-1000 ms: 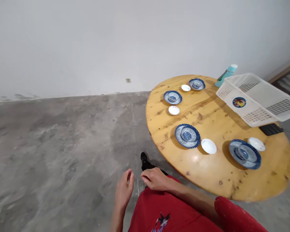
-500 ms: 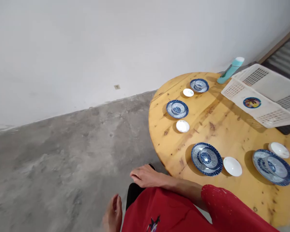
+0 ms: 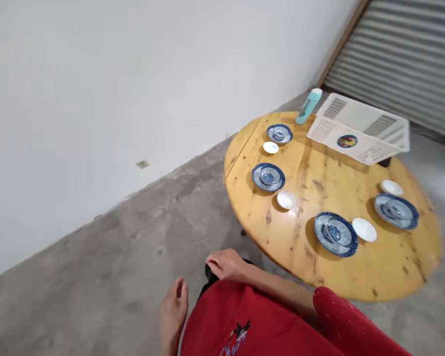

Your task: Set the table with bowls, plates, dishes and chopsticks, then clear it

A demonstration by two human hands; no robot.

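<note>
Left hand (image 3: 174, 311), right hand (image 3: 227, 265): fingers loosely curled, holding nothing. Blue-rimmed plates (image 3: 321, 232), 4, on the bench (image 3: 337, 188), right of the fingers; a careless right forearm (image 3: 281, 291) swing could jolt them.

Bright, diffuse light; soft shadows left of plates (image 3: 321, 230); glare spot on table (image 3: 329, 175), right edge blurred.

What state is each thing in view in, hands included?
Left hand: empty, loosely curved.
Right hand: empty, loosely curved.
Blue-patterned plates: four, each with a clear bowl on it.
White bowls: four, open side up, beside the plates.
Basket: open-topped; contents not fully visible.
Black object: partly hidden by the basket.
Turquoise bottle: standing, white top on.
Roller shutter: down.
</note>
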